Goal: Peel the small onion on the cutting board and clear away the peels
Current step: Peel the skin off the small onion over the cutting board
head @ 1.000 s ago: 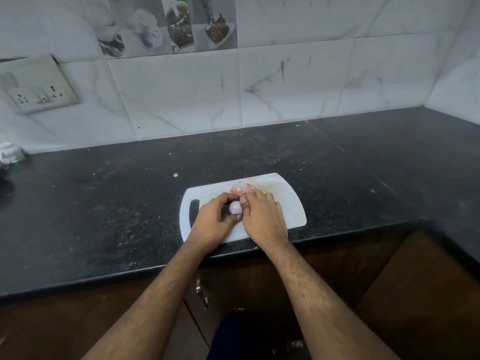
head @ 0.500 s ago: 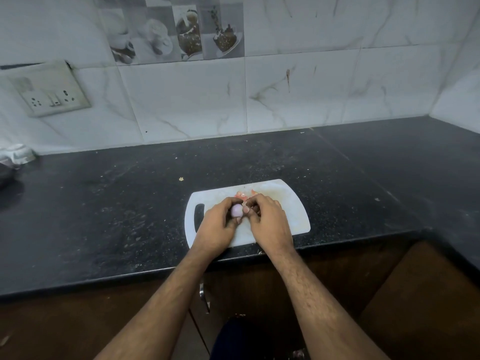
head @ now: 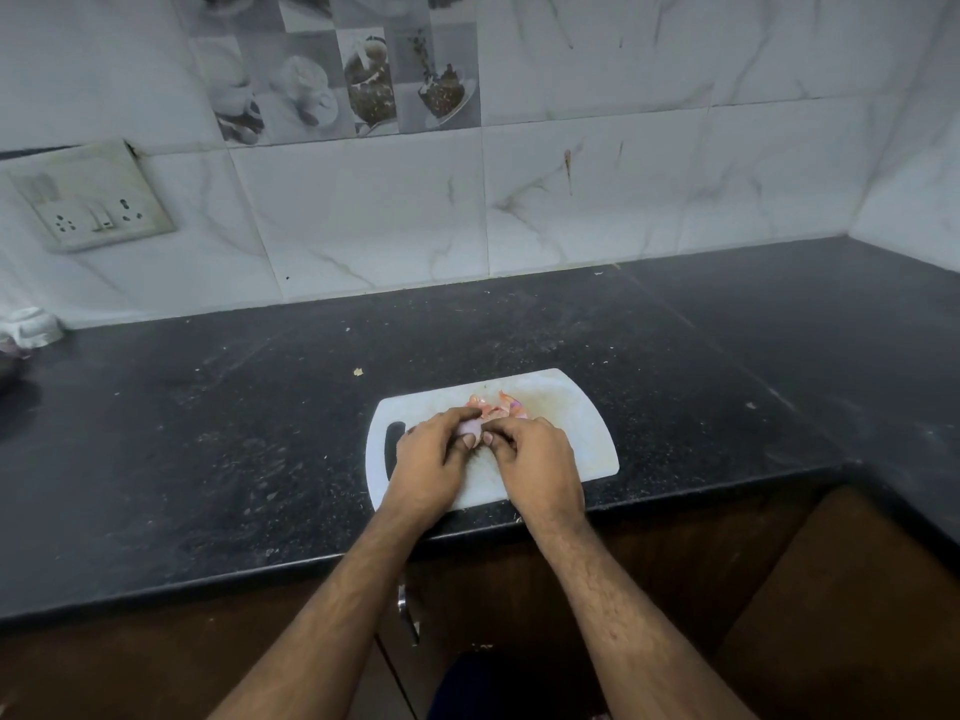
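Countertop (head: 208, 449) of speckled black stone carries white cutting board (head: 576, 439).

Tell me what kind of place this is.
Most likely a home kitchen: a dark stone countertop with a white cutting board on it, a tiled backsplash printed with food pictures, and a wall socket panel.

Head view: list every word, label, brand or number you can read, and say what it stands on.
No readable text anywhere.
Switch plate on the wall: sockets and switches only, no legible marking.
Picture tiles: desserts and cups, no words.
White object at the counter's left edge: a dark mark, too blurred to read.
Cutting board: no label shows.
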The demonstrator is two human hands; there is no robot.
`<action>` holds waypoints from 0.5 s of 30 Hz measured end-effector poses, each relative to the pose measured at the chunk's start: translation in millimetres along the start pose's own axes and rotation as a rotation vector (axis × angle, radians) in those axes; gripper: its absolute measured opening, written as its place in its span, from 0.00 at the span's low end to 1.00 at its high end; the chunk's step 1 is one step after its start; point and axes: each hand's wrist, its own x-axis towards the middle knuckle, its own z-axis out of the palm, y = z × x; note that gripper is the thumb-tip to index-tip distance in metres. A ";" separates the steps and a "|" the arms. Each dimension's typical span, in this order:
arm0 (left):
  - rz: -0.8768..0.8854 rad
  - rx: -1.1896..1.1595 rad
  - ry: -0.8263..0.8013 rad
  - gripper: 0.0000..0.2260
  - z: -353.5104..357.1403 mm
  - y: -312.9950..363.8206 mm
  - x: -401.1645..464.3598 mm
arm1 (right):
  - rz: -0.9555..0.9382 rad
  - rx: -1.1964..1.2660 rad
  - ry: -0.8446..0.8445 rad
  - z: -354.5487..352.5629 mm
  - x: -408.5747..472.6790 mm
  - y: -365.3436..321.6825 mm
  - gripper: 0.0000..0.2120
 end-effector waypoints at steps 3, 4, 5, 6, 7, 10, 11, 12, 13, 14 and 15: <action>-0.016 0.042 0.023 0.15 1.5 -2.3 2.2 | 0.013 -0.001 -0.012 -1.3 2.2 -2.6 0.11; -0.024 0.048 0.033 0.15 1.9 -2.2 3.0 | 0.012 0.009 -0.017 -2.1 2.7 -1.9 0.11; -0.033 0.050 0.044 0.14 2.3 -1.7 3.2 | 0.010 0.021 -0.028 -2.7 2.8 -1.0 0.11; -0.039 0.045 0.054 0.14 2.3 -0.7 2.9 | 0.005 0.031 -0.036 -3.0 2.9 -0.1 0.11; -0.042 0.036 0.063 0.14 2.4 -0.5 3.0 | 0.004 0.038 -0.042 -2.6 3.1 0.9 0.11; -0.038 0.018 0.076 0.13 1.6 0.2 2.0 | 0.011 0.044 -0.056 -1.8 3.6 2.2 0.11; -0.041 0.018 0.077 0.13 1.4 0.1 1.8 | 0.007 0.042 -0.059 -2.1 3.9 2.4 0.10; -0.042 0.024 0.075 0.13 1.2 0.7 1.9 | 0.002 0.036 -0.062 -2.7 3.8 2.7 0.10; -0.040 0.034 0.071 0.13 1.0 1.3 1.9 | -0.006 0.024 -0.060 -3.6 3.2 2.7 0.10; -0.038 0.038 0.067 0.13 0.9 1.7 1.9 | -0.017 0.010 -0.053 -4.6 2.3 2.0 0.10; -0.036 0.036 0.063 0.13 0.8 2.0 1.8 | -0.025 -0.001 -0.044 -5.0 1.3 1.6 0.10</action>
